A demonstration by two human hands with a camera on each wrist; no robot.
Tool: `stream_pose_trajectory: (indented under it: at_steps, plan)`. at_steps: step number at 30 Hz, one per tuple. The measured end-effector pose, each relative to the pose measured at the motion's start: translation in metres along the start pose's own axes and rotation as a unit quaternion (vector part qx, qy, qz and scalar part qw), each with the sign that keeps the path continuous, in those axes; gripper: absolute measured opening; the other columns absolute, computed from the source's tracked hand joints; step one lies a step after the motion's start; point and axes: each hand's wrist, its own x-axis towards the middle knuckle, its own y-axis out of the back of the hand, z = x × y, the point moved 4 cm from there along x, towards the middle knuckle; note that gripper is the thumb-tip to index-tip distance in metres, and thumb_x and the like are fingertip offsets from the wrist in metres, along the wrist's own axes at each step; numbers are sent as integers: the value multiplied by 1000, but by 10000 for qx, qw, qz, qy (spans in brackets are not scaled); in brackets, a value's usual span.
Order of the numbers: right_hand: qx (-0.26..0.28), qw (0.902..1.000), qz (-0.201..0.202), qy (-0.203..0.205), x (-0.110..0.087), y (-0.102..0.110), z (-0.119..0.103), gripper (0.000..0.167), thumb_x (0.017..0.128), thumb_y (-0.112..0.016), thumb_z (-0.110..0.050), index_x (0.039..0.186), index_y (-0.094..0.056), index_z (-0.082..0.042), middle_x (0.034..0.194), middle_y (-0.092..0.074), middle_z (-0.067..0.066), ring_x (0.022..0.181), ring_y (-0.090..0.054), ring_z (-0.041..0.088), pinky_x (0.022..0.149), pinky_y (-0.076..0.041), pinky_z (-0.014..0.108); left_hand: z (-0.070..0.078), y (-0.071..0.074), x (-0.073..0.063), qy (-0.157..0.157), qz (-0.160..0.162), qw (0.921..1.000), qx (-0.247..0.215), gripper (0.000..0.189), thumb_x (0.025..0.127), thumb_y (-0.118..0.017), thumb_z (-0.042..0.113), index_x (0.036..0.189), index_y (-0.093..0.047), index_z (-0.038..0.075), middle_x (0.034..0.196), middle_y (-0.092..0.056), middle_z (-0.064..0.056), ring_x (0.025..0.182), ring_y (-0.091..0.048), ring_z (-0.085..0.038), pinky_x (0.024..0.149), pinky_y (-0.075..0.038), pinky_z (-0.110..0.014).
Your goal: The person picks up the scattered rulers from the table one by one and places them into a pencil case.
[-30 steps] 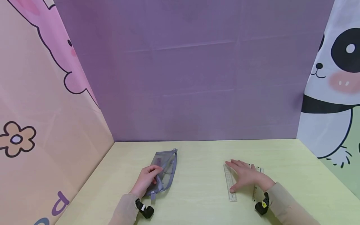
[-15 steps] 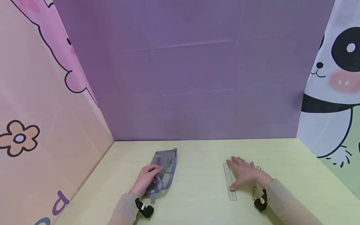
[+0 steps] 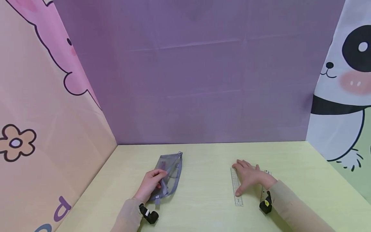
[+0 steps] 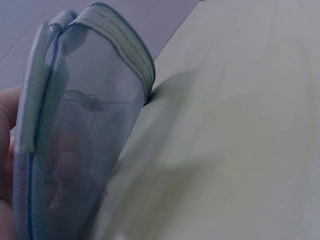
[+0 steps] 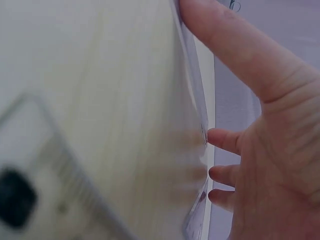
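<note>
A pale tabletop fills the foreground, read here as a clock face with twelve at its far edge. Nearest, a black wrist camera (image 3: 150,217) sits at eight and another wrist camera (image 3: 265,207) at four, partly blocking a second clear plastic piece (image 3: 263,193). At nine, the left hand (image 3: 151,184) pinches a see-through mesh pouch (image 3: 174,174). At three, the right hand (image 3: 250,178) spreads its fingers, gripping nothing evident, thumb touching a clear ruler (image 3: 236,183). Beyond, a panda panel (image 3: 339,132) stands at two, a flower-printed panel (image 3: 72,151) at ten, a purple backdrop (image 3: 185,80) at twelve.
</note>
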Motion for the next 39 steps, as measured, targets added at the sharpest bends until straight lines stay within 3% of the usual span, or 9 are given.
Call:
stream_pose_trajectory:
  at_steps: [13, 17, 19, 23, 26, 35, 39]
  plan:
    - [203, 9997, 28, -90, 4, 0, 0, 101, 56, -90, -47, 134, -42, -4, 151, -22, 30, 137, -20, 49, 90, -10, 83, 0, -2, -1, 36, -48, 10000, 15, 17, 90, -68, 15, 96, -71, -1, 83, -58, -3, 61, -46, -14, 55, -43, -25]
    - [254, 9996, 85, -28, 1, 2, -3, 110, 57, -89, -48, 142, -36, -3, 150, -26, 28, 137, -20, 50, 90, -9, 83, 2, -2, 0, 23, -33, 10000, 18, 17, 90, -67, 14, 97, -71, -2, 86, -60, -4, 62, -47, -15, 55, -43, -26]
    - [297, 9995, 74, 67, -2, 3, -5, 118, 57, -89, -50, 147, -30, -3, 150, -27, 28, 137, -20, 51, 89, -7, 83, 11, -2, -5, -28, -22, 10000, 46, 18, 91, -66, 12, 98, -70, -3, 88, -60, -7, 62, -47, -16, 55, -43, -26]
    - [273, 9995, 64, 172, -6, 1, -8, 129, 55, -88, -52, 153, -19, -4, 150, -26, 30, 137, -17, 53, 90, -3, 83, 10, -1, -5, -13, -9, 10000, 64, 17, 91, -67, 13, 97, -70, -3, 89, -61, -8, 63, -48, -15, 56, -44, -26]
    - [169, 9996, 126, 173, -8, -1, -11, 129, 54, -89, -51, 153, -19, -5, 149, -27, 30, 136, -18, 54, 89, -3, 83, 0, 1, 1, 26, -25, 10000, 28, 17, 90, -68, 15, 96, -71, 0, 89, -61, -5, 63, -47, -14, 55, -43, -25]
    - [41, 9998, 128, 171, -4, 2, -18, 127, 52, -92, -46, 153, -24, -8, 142, -33, 28, 130, -31, 50, 89, -11, 83, 1, 1, 1, -16, -77, 10000, 3, 17, 90, -68, 15, 97, -71, -1, 86, -59, -6, 62, -47, -14, 55, -43, -25]
    - [73, 9996, 103, 245, 1, 3, -18, 125, 52, -93, -42, 152, -27, -8, 132, -40, 21, 122, -40, 40, 90, -17, 81, 1, 1, 1, -11, -94, 10000, -1, 17, 90, -67, 14, 96, -71, -1, 84, -59, -4, 62, -47, -14, 55, -43, -24]
